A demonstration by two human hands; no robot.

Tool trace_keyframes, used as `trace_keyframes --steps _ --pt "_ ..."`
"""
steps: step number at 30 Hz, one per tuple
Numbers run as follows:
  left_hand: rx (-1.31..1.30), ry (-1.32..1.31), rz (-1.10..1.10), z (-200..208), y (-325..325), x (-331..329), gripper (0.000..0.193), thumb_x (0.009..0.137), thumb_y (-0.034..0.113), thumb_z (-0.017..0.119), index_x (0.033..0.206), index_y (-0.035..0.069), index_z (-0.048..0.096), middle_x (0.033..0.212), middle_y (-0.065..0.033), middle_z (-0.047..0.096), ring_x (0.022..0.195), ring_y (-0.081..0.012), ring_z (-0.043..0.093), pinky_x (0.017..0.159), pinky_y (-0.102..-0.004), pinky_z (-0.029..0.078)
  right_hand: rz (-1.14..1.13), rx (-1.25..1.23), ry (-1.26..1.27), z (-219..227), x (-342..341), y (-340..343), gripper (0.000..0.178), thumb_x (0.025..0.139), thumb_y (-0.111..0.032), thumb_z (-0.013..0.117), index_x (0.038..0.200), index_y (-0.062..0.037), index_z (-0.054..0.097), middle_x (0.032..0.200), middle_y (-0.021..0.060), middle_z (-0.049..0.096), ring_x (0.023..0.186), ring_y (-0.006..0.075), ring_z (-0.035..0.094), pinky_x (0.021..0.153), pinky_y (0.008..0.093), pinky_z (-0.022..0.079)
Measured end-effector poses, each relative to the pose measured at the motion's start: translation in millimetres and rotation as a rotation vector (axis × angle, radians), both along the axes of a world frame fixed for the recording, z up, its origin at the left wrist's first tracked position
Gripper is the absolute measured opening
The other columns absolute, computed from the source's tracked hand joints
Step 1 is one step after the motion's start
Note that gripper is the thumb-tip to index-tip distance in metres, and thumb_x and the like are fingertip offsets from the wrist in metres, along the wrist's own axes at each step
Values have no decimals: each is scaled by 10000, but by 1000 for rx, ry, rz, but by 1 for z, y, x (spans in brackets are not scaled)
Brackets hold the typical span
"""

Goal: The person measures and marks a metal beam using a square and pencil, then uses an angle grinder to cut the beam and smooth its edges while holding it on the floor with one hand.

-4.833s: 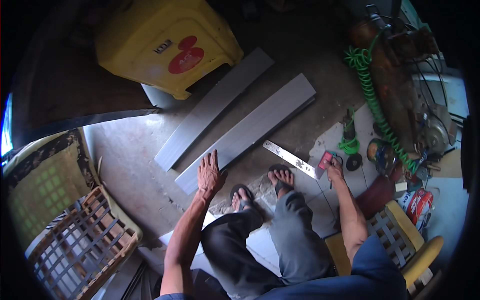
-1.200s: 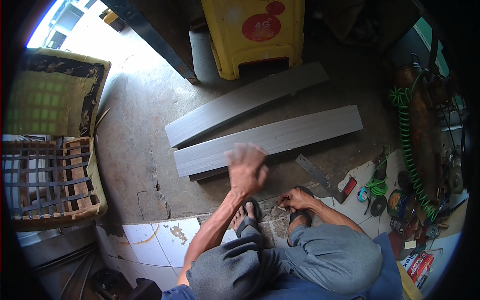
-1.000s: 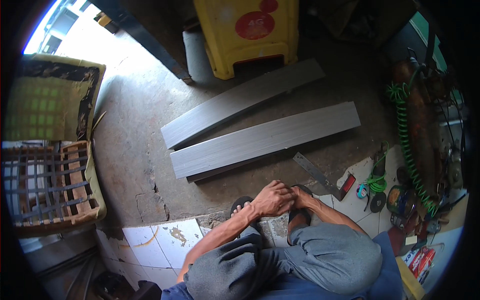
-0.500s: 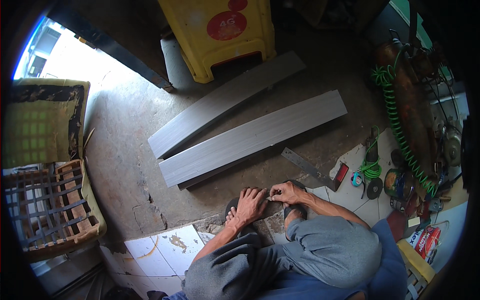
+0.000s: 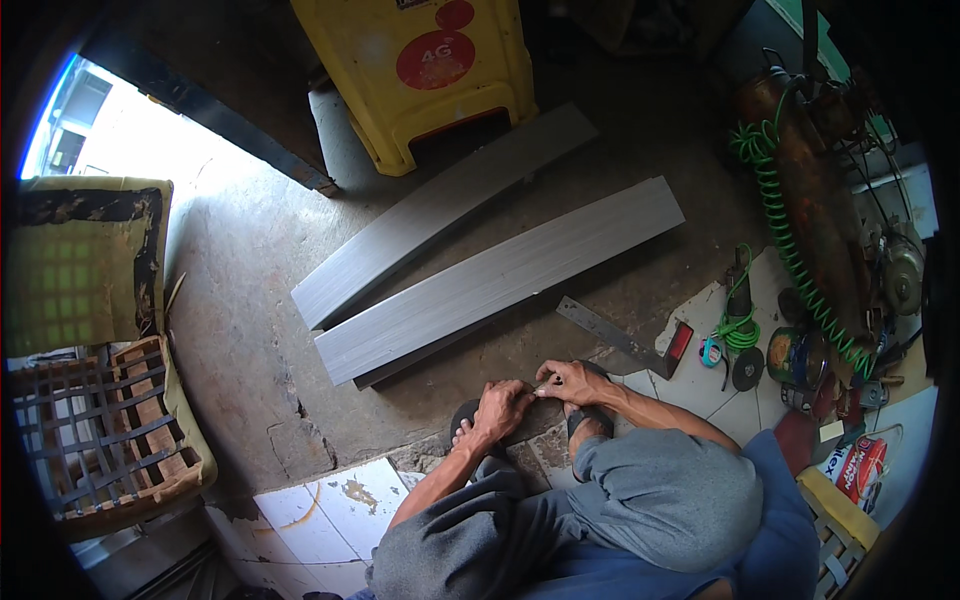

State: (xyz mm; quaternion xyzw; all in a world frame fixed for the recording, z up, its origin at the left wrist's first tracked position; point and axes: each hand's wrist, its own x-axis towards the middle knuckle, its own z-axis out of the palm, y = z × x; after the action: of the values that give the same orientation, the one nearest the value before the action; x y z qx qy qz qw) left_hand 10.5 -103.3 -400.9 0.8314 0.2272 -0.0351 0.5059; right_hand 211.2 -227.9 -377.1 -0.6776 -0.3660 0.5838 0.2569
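Note:
Between my feet, my left hand (image 5: 502,407) and my right hand (image 5: 566,382) meet at the fingertips. Both are closed in a pinch around something small and pale, too small to name. Beyond them, two long grey metal bars (image 5: 500,278) lie on the floor, close together at their left ends and apart at the right. A steel try square (image 5: 610,335) with a red-marked stock rests to the right of the nearer bar, a short way beyond my right hand. A black sandal (image 5: 463,417) shows beside my left hand.
A yellow plastic stand (image 5: 430,90) is behind the bars. On the right are an angle grinder (image 5: 739,300) with green cord, a tape measure (image 5: 711,352), a black disc (image 5: 748,370) and a rusty tank (image 5: 795,150) with a coiled green hose. A worn strapped chair (image 5: 110,430) stands left.
My left hand has curled its fingers in more, and its back has turned. The right hand stays at the same spot, still pinching. The whole view has shifted slightly.

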Motion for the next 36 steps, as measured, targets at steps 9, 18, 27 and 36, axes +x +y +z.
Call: trace_keyframes --steps 9,18,27,36 --pt "6 -63 61 -7 1 4 180 997 223 664 1078 85 749 964 -134 730 973 -335 685 924 -453 455 -8 -52 5 -5 0 3 388 958 -305 721 1242 -43 688 981 144 787 953 253 755 865 374 575" --pt "-7 -41 49 -5 5 2 215 999 276 668 1076 87 739 980 -135 731 962 -326 692 918 -437 454 26 -21 -14 -7 -2 2 331 988 -336 683 1163 -60 741 947 89 794 896 202 745 819 346 569" --pt "-70 -46 75 -1 7 2 262 1007 324 671 1089 88 749 983 -124 746 940 -314 696 963 -429 449 -57 -39 -25 -1 -4 5 278 1004 -305 650 1025 -39 729 838 78 768 665 143 709 638 319 559" --pt "151 -154 -44 4 8 0 228 976 258 679 1053 53 739 950 -143 738 984 -341 695 896 -441 493 -56 -26 -150 -2 28 -29 378 898 -238 733 1242 -84 717 947 162 761 845 227 748 737 359 588"
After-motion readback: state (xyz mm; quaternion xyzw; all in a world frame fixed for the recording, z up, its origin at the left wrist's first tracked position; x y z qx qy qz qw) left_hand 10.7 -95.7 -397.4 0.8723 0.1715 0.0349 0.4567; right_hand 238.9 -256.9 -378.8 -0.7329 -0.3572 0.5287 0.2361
